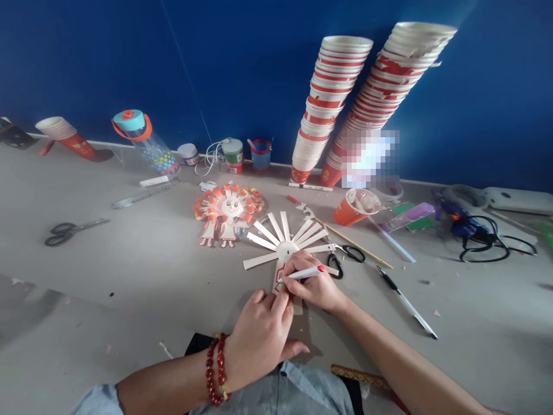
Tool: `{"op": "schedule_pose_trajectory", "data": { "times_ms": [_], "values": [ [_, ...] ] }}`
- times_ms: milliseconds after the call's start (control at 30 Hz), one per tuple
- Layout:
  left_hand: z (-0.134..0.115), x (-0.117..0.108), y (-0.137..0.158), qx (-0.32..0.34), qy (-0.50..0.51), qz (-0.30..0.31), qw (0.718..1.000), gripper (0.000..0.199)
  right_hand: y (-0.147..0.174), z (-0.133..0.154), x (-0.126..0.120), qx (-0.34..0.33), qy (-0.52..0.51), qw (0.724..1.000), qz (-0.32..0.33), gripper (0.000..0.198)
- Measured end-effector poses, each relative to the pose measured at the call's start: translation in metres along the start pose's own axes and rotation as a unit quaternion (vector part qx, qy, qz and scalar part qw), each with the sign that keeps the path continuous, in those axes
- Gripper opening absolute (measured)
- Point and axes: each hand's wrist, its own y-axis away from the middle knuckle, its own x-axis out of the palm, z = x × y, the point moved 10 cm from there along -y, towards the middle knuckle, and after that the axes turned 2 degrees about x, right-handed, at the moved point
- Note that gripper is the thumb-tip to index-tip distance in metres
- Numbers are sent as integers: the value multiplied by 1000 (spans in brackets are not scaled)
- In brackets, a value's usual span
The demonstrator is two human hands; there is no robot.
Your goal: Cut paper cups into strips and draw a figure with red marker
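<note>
A white paper cutout (287,250) with strips fanned out from a round middle lies in front of me, with red lines drawn on its lower part. My right hand (314,283) is closed around a white marker with a red end (307,272), its tip at the red lines. My left hand (263,323) presses its fingertips on the cutout's lower end, thumb stretched out to the side. Black-handled scissors (355,253) lie partly under the strips on the right. Finished paper dolls (230,216) with red-tipped curled strips and drawn dresses lie just beyond, to the left.
Two tall stacks of paper cups (322,98) lean by the blue wall. A red cup of scraps (352,208), a wooden stick (363,246) and a pen (406,302) lie to the right. Left are other scissors (69,231), a ruler (140,195) and a bottle (149,144).
</note>
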Motion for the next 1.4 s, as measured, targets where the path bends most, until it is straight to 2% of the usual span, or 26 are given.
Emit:
{"op": "schedule_pose_trajectory", "data": {
  "times_ms": [833,1400],
  "values": [
    [-2,2,1,-1,-16,5,1000,67,-1,1,7,9,-3,1000,30,12],
    [-2,3,1,3,-9,8,1000,65,-1,1,4,8,4,1000,16,13]
  ]
}}
